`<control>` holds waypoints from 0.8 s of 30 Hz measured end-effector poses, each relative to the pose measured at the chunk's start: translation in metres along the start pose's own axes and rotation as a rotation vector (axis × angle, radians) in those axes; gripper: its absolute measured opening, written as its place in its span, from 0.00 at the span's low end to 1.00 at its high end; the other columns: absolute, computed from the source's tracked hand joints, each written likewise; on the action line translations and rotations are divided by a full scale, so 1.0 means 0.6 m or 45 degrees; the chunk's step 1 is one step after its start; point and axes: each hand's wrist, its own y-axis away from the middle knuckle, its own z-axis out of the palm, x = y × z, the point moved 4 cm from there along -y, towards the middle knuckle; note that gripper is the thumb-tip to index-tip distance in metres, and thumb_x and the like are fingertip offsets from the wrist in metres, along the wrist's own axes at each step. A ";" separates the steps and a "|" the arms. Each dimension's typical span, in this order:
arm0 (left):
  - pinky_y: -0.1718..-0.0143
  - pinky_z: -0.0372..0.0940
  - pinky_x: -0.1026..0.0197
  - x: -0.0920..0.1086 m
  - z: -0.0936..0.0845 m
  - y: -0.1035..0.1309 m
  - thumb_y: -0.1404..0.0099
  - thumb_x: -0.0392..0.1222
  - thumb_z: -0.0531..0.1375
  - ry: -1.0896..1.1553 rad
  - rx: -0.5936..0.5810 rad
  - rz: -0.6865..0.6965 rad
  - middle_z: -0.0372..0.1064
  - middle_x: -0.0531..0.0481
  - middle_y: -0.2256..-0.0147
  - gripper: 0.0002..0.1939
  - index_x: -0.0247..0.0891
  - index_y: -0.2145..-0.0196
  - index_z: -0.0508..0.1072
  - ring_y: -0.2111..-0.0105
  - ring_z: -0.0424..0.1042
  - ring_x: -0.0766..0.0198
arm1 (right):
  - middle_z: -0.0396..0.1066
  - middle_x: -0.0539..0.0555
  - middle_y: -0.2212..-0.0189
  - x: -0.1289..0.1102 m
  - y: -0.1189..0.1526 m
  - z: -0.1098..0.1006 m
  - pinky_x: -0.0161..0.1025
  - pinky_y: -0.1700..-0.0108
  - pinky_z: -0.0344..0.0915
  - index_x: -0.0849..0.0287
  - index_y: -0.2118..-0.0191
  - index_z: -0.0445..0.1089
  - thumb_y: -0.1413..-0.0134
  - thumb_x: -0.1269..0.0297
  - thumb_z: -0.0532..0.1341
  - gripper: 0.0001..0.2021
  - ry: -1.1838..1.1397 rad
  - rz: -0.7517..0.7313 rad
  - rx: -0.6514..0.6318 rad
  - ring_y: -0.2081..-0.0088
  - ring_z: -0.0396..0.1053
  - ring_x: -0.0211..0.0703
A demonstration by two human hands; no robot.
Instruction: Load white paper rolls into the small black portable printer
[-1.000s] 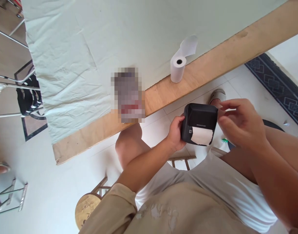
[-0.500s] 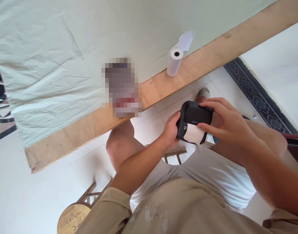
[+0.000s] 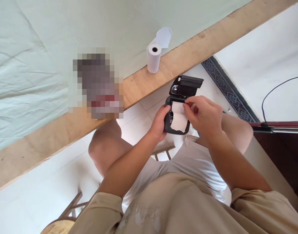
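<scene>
A small black receipt printer [image 3: 167,125] is held over my lap, its lid [image 3: 186,85] flipped up. My left hand [image 3: 160,122] is closed around its left side. White paper [image 3: 179,118] with a torn lower end runs out of the compartment and over the printer's front. At the paper's upper right edge, my right hand [image 3: 204,112] pinches with thumb and forefinger. How much of a roll sits inside is hidden. Beyond the printer, a white paper roll [image 3: 154,61] stands upright on the table edge with its loose end trailing behind.
The table has a pale green cloth [image 3: 42,29] and a bare wooden edge [image 3: 136,87]. A blurred-out object [image 3: 95,81] lies across that edge, left of the roll. A wooden stool [image 3: 58,226] is at lower left. A dark red piece of furniture [image 3: 280,156] and a thin cable [image 3: 263,104] are at right.
The printer's lid has swung from shut to open. My right hand has moved from the lid to the paper inside. The view has shifted, so the table things appear further left.
</scene>
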 end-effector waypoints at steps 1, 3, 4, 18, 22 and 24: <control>0.59 0.70 0.58 0.001 0.000 0.001 0.43 0.56 0.75 -0.026 -0.002 0.027 0.79 0.53 0.67 0.20 0.42 0.61 0.78 0.63 0.79 0.58 | 0.82 0.56 0.58 -0.001 0.000 0.003 0.45 0.64 0.65 0.51 0.55 0.82 0.29 0.55 0.60 0.13 0.074 -0.046 -0.069 0.65 0.76 0.48; 0.61 0.68 0.60 0.002 -0.003 0.002 0.42 0.56 0.75 -0.064 0.016 0.048 0.77 0.55 0.67 0.20 0.41 0.60 0.78 0.66 0.76 0.62 | 0.84 0.54 0.49 -0.001 -0.001 0.005 0.43 0.68 0.59 0.49 0.51 0.84 0.31 0.58 0.62 0.13 0.226 -0.131 -0.224 0.61 0.78 0.47; 0.62 0.67 0.61 0.002 -0.004 0.003 0.42 0.55 0.75 -0.076 0.032 0.047 0.75 0.56 0.67 0.20 0.41 0.60 0.78 0.67 0.74 0.64 | 0.84 0.53 0.48 -0.001 -0.002 0.005 0.42 0.69 0.56 0.48 0.51 0.85 0.32 0.59 0.62 0.13 0.289 -0.172 -0.301 0.60 0.78 0.48; 0.65 0.66 0.61 -0.001 -0.015 0.015 0.43 0.55 0.75 -0.218 0.153 -0.091 0.77 0.54 0.67 0.20 0.41 0.62 0.76 0.67 0.74 0.62 | 0.77 0.48 0.69 0.027 -0.007 -0.021 0.39 0.69 0.56 0.49 0.50 0.74 0.49 0.63 0.67 0.18 -0.390 0.257 -0.560 0.73 0.66 0.42; 0.64 0.68 0.59 -0.006 -0.026 0.007 0.41 0.56 0.74 -0.241 0.206 -0.134 0.77 0.52 0.67 0.19 0.41 0.61 0.76 0.67 0.76 0.61 | 0.69 0.47 0.73 0.055 0.010 -0.043 0.36 0.75 0.51 0.50 0.55 0.73 0.53 0.57 0.68 0.16 -1.253 0.790 -0.295 0.76 0.58 0.37; 0.63 0.69 0.59 -0.010 -0.029 0.003 0.41 0.57 0.73 -0.245 0.201 -0.144 0.78 0.50 0.65 0.20 0.41 0.60 0.77 0.66 0.77 0.59 | 0.67 0.47 0.73 0.047 0.007 -0.049 0.35 0.76 0.50 0.51 0.59 0.73 0.54 0.55 0.72 0.16 -1.369 0.830 -0.228 0.76 0.57 0.36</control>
